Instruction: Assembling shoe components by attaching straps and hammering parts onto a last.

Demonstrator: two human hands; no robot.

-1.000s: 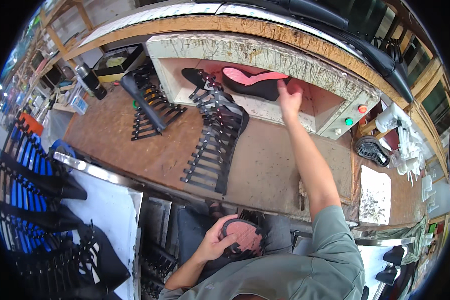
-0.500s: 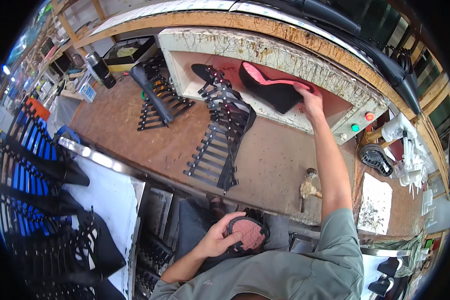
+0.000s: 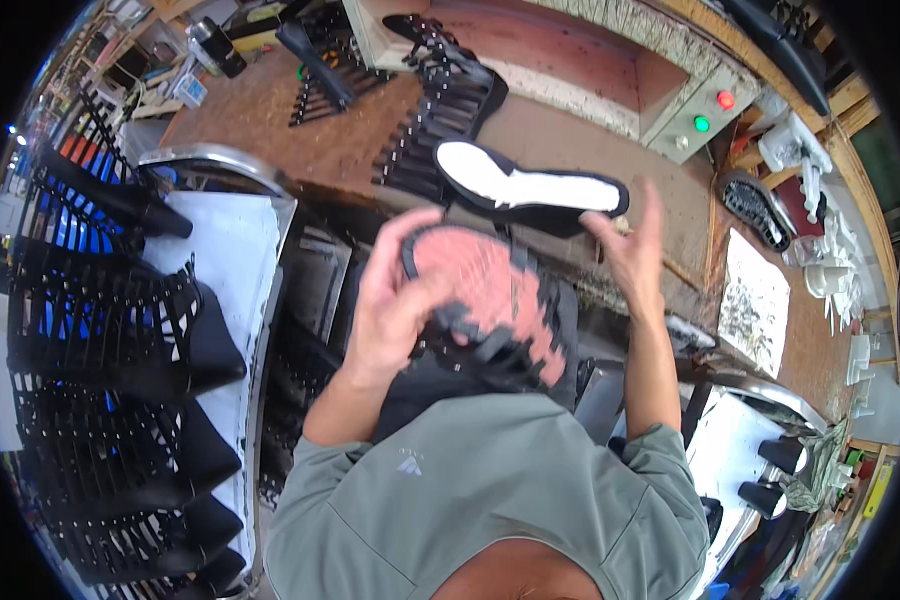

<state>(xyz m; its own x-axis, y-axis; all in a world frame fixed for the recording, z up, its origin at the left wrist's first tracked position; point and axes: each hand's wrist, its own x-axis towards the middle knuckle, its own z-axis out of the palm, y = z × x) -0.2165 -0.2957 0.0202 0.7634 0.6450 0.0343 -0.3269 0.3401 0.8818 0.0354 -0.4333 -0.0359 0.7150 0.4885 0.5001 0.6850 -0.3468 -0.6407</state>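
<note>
Reference point: the black wedge-shaped shoe sole with a white upper face, lying on the brown, scuffed workbench at its front edge. Left hand is on the person's side of the sole, pinching the black strappy shoe with a pink textured underside; thumb lies across the pink face, fingers behind the rim. Shoe is tilted, underside up, slightly blurred. Right hand is at the sole's right end, thumb and fingers spread apart; thumb overlaps the sole's edge in this view, contact cannot be told. Just behind the sole's left end: a black studded strap upper. Beyond the sole: a chipped white box housing with red and green lights. Right of the sole: a white, dark-stained sheet.
</note>
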